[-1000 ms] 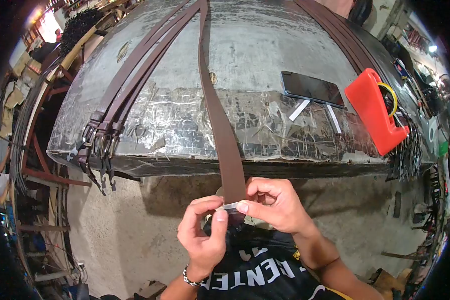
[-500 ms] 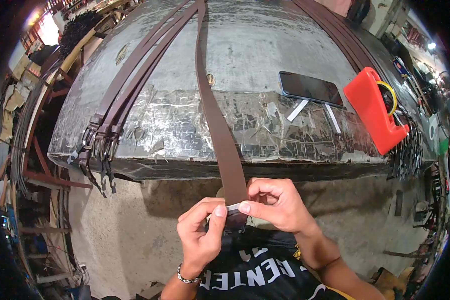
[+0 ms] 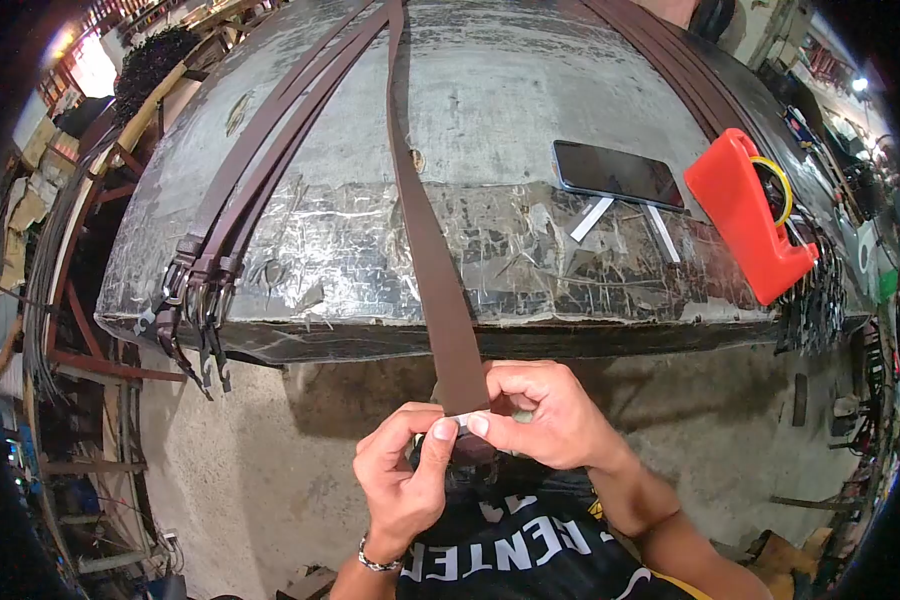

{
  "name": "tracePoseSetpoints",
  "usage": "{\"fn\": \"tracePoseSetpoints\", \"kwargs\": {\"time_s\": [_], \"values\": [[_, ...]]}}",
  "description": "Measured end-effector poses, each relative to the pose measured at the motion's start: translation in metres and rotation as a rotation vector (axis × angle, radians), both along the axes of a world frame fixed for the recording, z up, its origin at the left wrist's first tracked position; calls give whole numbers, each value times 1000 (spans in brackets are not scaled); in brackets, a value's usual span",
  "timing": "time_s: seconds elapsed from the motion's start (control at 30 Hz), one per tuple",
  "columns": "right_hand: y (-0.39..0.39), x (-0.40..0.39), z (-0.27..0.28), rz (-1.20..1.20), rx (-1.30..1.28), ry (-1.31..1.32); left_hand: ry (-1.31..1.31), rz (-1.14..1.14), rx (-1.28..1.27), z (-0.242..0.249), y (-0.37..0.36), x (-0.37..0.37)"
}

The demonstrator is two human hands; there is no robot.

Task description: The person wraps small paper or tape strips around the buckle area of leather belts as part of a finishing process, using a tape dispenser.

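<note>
A long brown strap (image 3: 433, 255) runs from the far side of the table over its front edge to my hands. Across the strap's near end lies a small whitish strip (image 3: 459, 419), pinched under both thumbs. My left hand (image 3: 407, 462) grips the strap's left edge between thumb and fingers. From the right, my right hand (image 3: 547, 413) closes on the other edge, its thumb close to the left one. Below the strip, the darker end of the strap is partly hidden against the black shirt.
Brown belts with buckles (image 3: 207, 265) hang over the front left edge of the table (image 3: 340, 290). A phone (image 3: 618, 174), white strips (image 3: 662, 233) and a red tape dispenser (image 3: 740, 215) lie on the right. More brown straps (image 3: 660, 60) lie behind.
The thumbs have come closer together over the whitish strip. The near end of the brown strap has shifted slightly left and down.
</note>
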State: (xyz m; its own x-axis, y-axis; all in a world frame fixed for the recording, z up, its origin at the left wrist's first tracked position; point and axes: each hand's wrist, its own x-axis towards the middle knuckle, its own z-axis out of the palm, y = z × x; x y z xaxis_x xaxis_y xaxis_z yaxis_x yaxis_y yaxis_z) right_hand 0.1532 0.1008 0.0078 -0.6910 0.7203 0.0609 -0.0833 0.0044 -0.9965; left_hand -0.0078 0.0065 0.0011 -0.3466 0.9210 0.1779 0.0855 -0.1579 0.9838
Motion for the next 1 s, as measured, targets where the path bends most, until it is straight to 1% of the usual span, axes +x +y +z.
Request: {"fn": "tracePoseSetpoints", "kwargs": {"time_s": [0.07,0.17,0.27,0.37,0.57,0.67,0.77,0.87,1.0], "values": [[1,2,-6,20,13,-13,4,7,-16,0,-1,-1],[0,0,-9,15,-58,81,22,4,-21,2,-3,-2],[0,-2,4,35,-34,-50,32,-1,9,4,-1,-2],[0,-2,7,33,-58,-48,32,-8,6,5,0,-2],[3,-1,0,75,-101,107,-21,-12,-24,2,-2,-2],[6,9,-8,128,-172,38,-24,-21,-48,5,-3,-2],[5,5,-7,127,-123,124,0,-10,-24,7,-2,-2],[-1,-2,2,77,-185,16,5,-8,-10,3,-1,-1],[2,3,6,112,-190,34,-49,-12,-27,0,-3,-1]]}}
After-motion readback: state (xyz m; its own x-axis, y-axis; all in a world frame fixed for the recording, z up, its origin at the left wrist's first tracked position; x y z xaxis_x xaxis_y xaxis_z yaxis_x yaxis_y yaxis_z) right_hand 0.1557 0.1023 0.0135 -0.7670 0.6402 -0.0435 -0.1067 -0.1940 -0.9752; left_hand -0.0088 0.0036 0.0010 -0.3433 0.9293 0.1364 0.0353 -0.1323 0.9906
